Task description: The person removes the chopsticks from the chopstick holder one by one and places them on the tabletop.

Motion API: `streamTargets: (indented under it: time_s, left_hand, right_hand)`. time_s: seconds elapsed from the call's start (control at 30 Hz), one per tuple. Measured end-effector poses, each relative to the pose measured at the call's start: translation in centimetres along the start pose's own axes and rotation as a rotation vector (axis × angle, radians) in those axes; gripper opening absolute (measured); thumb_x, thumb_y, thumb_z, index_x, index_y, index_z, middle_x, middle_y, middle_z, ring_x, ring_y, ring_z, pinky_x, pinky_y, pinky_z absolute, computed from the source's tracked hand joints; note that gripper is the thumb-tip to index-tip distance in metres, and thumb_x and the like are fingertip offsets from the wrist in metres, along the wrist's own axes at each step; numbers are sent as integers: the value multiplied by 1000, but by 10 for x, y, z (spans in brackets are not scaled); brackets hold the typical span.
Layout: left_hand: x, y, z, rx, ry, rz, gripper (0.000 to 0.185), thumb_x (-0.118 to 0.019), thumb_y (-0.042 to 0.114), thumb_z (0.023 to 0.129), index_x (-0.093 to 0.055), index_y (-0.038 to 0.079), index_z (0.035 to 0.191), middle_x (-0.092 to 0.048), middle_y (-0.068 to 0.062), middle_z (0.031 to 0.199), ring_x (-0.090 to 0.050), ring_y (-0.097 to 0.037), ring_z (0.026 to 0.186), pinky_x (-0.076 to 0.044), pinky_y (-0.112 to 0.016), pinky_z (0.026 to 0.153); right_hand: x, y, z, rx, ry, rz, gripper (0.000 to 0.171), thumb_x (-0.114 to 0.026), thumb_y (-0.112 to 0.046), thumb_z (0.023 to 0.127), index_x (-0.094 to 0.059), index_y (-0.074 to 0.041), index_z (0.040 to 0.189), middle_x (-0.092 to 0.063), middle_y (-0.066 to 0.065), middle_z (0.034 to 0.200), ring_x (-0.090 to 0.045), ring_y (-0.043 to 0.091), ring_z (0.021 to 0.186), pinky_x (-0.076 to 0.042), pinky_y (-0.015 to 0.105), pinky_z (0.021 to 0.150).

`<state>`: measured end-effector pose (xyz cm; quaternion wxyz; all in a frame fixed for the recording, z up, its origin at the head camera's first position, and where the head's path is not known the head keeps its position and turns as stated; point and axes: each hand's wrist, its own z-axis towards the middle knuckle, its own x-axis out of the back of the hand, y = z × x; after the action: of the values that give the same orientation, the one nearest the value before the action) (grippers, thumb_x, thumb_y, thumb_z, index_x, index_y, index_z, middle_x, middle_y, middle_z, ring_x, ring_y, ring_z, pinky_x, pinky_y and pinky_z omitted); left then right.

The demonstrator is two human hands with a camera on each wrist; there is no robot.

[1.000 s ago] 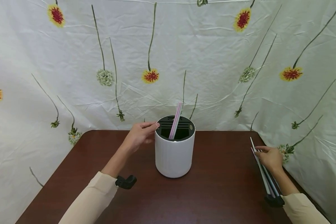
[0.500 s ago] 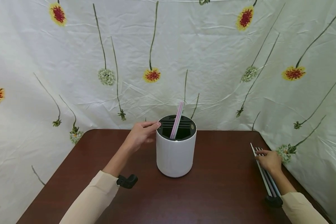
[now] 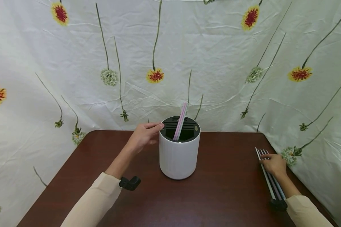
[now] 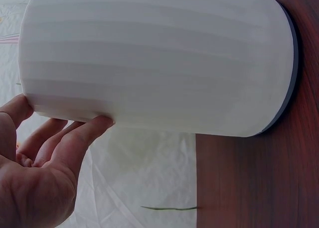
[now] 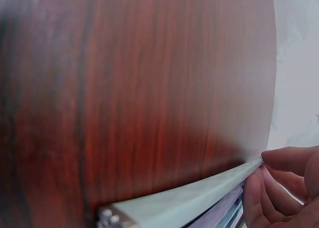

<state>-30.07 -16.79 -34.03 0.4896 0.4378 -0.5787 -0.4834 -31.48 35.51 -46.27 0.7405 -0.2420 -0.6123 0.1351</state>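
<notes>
A white cylindrical holder (image 3: pixel 178 160) with a black slotted top (image 3: pixel 184 124) stands on the table. Pinkish chopsticks (image 3: pixel 180 123) lean upright in its wide opening. My left hand (image 3: pixel 143 137) holds the holder's left side near the top. In the left wrist view, one fingertip (image 4: pixel 22 106) is at the rim and another lies on the ribbed wall. At the right, several pastel chopsticks (image 3: pixel 270 181) lie side by side, thin ends away from me. My right hand (image 3: pixel 273 164) pinches the pale green chopstick (image 5: pixel 194 195) near its thin end; a lilac chopstick (image 5: pixel 219 208) lies beside it.
The dark brown table (image 3: pixel 221 176) ends just behind the holder and close to the right of the chopsticks. A white flowered cloth (image 3: pixel 216 63) hangs behind and along both sides. Black wrist cameras (image 3: pixel 129 183) sit at each sleeve's cuff.
My right hand has drawn back slightly towards me. The pale green chopstick, earlier reaching farther ahead, now has its thin end about level with the others. My left hand stays on the holder.
</notes>
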Motion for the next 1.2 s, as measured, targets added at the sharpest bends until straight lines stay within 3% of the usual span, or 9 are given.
streamTargets:
  time_s: [0.13,0.3,0.5,0.6,0.73,1.0,1.2]
  left_hand:
    - [0,-1,0,-1,1,-6,57,-69,40,97,-58,10,145,-54,-11,150,-55,-30,136,-53,-50,101]
    - [-1,-1,0,-2,0,-8,57,-69,40,97,-58,10,145,-54,-11,150,-55,-29,136,-54,-50,101]
    - [0,1,0,-2,7,14,54,-69,40,97,-60,11,143,-56,-9,148,-58,-28,134,-55,-48,99]
    - [0,1,-1,-9,4,22,54,-68,39,98,-60,11,143,-55,-10,149,-58,-29,133,-55,-49,99]
    - [1,1,-1,-15,1,25,55,-67,40,98,-58,10,144,-54,-12,149,-58,-31,133,-53,-51,101]
    - [1,1,-1,-6,10,26,53,-68,39,98,-61,11,142,-56,-10,148,-59,-29,132,-54,-50,100]
    - [0,0,0,-16,3,20,54,-68,39,98,-60,10,142,-55,-11,149,-58,-30,133,-54,-51,100]
  right_hand:
    - [0,1,-1,23,2,13,33,-63,-14,90,-73,9,111,-72,15,70,-49,19,53,-36,30,49]
    - [2,-2,-2,24,5,6,32,-63,-13,89,-73,9,109,-69,10,60,-57,18,49,-42,32,51]
    - [15,-27,0,67,51,26,33,-64,-15,93,-72,9,114,-73,25,81,-59,22,54,-41,33,50]
    - [25,-55,-2,153,78,70,32,-65,-16,95,-71,8,115,-74,26,88,-61,23,58,-43,32,50]
    - [38,-107,-7,238,72,195,28,-68,-16,96,-72,5,115,-75,26,97,-72,25,67,-54,30,55]
    - [52,-216,-28,327,-46,422,26,-69,-23,98,-74,-7,117,-77,20,104,-72,14,71,-59,31,70]
    - [45,-273,-41,387,-149,589,26,-73,-21,95,-74,-8,117,-77,16,108,-76,26,87,-62,42,82]
